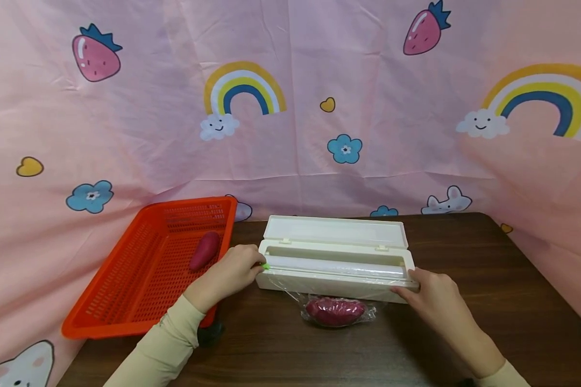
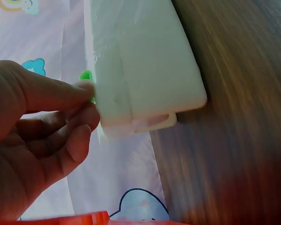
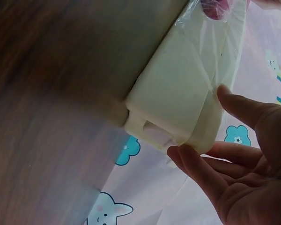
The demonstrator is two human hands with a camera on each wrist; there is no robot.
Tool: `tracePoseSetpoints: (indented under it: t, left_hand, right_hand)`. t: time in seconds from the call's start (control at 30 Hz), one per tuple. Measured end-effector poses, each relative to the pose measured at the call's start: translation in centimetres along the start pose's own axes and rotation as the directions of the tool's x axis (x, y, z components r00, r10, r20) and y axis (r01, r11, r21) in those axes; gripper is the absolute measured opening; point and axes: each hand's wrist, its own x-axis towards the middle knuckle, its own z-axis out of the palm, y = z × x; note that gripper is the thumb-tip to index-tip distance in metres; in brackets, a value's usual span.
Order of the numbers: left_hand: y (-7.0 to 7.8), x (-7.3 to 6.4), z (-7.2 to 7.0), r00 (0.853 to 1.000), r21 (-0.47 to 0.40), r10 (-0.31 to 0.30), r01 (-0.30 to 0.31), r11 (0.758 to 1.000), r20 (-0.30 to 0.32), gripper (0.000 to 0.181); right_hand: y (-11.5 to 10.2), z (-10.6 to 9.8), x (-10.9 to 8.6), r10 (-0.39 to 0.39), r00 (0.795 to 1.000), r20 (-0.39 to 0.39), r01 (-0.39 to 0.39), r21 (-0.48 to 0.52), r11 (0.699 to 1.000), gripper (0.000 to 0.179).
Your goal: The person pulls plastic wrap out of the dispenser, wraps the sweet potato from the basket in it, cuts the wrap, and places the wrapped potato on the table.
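On the table stands a white cling film dispenser box (image 1: 334, 287) with its lid (image 1: 335, 231) tipped back and a roll of film (image 1: 334, 266) inside. At its left end my left hand (image 1: 234, 269) pinches a small green slider (image 2: 86, 75) between thumb and fingers. My right hand (image 1: 438, 295) grips the box's right end, thumb on the front and fingers at the end face. Clear film runs over the front edge to a purple sweet potato (image 1: 335, 311), which lies wrapped in film before the box.
An orange-red plastic basket (image 1: 145, 279) stands to the left, with another purple sweet potato (image 1: 205, 251) in it. A dark object (image 1: 210, 333) partly shows beneath the basket's near corner. A patterned cloth (image 1: 310, 177) hangs behind the brown wooden table (image 1: 469, 252).
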Motion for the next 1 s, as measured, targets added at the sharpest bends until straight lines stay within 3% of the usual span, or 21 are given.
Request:
tracePoseSetpoints:
  t: [0.2, 0.53, 1.0]
  left_hand:
    - [0.3, 0.4, 0.3, 1.0, -0.002, 0.004, -0.004, 1.0, -0.003, 0.005]
    - [1.2, 0.8, 0.9, 0.999, -0.026, 0.029, -0.03, 0.999, -0.023, 0.002]
    - [2.7, 1.7, 1.8, 0.997, -0.069, 0.04, -0.045, 0.997, -0.073, 0.003]
  right_hand:
    - [0.0, 0.0, 0.1, -0.039, 0.999, -0.023, 0.038, -0.019, 0.999, 0.046]
    - [-0.1, -0.1, 0.5, -0.042, 0.998, 0.046, 0.045, -0.048, 0.998, 0.035]
    - [0.1, -0.3, 0.6, -0.063, 0.998, 0.013, 0.064, -0.076, 0.995, 0.034]
